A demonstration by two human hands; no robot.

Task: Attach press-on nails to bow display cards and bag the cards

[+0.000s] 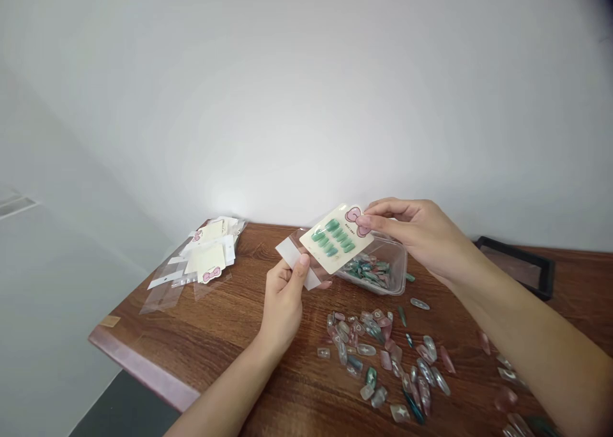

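Note:
My left hand (pixel 282 303) pinches a clear plastic sleeve (pixel 292 255) with a white strip along its flap. My right hand (pixel 416 232) grips the top corner of a cream backing card (pixel 335 239), which carries several green press-on nails and a pink bow print. The card's lower left edge overlaps the sleeve. I cannot tell whether the card sits inside it. Both hands hold these things up above the table.
Behind my hands, a clear plastic box (pixel 378 277) holds mixed press-on nails. Many loose nails (pixel 378 360) lie on the wooden table (pixel 230 322). Cards and sleeves (pixel 204 258) are piled at the far left. A black tray (pixel 517 264) stands at the back right.

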